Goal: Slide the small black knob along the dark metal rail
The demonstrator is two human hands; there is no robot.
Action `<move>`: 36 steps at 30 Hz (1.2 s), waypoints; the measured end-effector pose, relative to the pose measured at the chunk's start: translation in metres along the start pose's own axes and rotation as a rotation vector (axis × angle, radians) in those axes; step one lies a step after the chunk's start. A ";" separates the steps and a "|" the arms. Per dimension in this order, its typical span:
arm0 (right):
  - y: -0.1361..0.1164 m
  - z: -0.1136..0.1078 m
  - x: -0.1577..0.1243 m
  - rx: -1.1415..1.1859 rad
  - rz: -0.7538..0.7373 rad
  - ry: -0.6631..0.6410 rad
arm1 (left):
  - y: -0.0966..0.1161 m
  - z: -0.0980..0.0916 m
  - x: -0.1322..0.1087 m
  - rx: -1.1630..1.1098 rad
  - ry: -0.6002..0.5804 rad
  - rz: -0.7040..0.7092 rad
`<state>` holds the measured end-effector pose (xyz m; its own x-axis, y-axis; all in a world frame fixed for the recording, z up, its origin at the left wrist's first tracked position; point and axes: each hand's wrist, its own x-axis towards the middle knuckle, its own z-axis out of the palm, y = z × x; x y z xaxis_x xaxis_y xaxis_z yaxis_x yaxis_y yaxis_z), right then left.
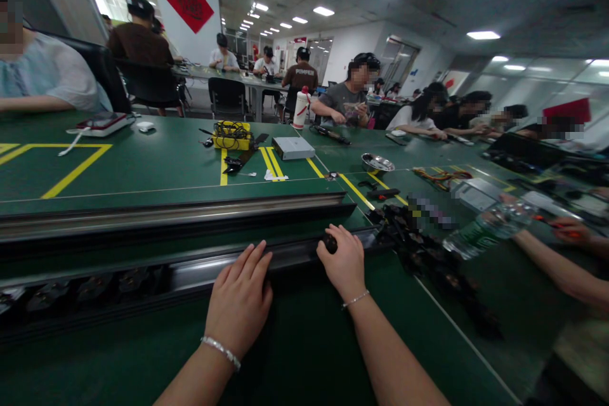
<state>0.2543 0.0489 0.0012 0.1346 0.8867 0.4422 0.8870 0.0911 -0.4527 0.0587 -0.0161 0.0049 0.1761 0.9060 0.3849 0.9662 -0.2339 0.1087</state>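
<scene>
The right hand [343,263] has its grip closed on a small black part [330,243], pinched between thumb and fingertips right at the top edge of a long black rail [190,274]. The left hand [240,298] has its grip apart: the fingers lie flat and together, with the tips resting on the same rail, just to the left of the right hand. Both wrists wear a thin silver bracelet.

The rail lies across the near side of a green table [143,165] and runs off to the left, where a row of dark socket-like inserts sits in its channel. A second rail [190,210], longer and silver-edged, lies just behind it and parallel.

Just right of the right hand is a pile of black parts [419,247], spreading toward the near right corner. Beside the pile a clear water bottle [480,231] lies on its side, and a co-worker's forearm [556,266] reaches in from the right.

Farther back on the table are a metal bowl [377,163], a flat grey box [294,147], a yellow box [231,135] holding black cables, and an upright white bottle [301,108]. Other people sit along the far side.
</scene>
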 end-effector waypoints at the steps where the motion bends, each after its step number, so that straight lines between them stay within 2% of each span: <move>1: 0.000 0.000 0.000 0.000 0.001 0.001 | 0.000 0.000 0.000 0.001 -0.001 -0.002; 15: 0.000 -0.001 0.000 -0.001 0.004 0.005 | 0.000 -0.001 0.000 0.000 0.009 -0.005; 36: 0.003 0.004 0.001 0.011 -0.033 0.077 | 0.001 0.001 0.000 -0.027 0.017 -0.016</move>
<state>0.2557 0.0517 -0.0033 0.1390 0.8459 0.5149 0.8865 0.1254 -0.4455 0.0594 -0.0163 0.0039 0.1575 0.9037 0.3982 0.9634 -0.2292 0.1392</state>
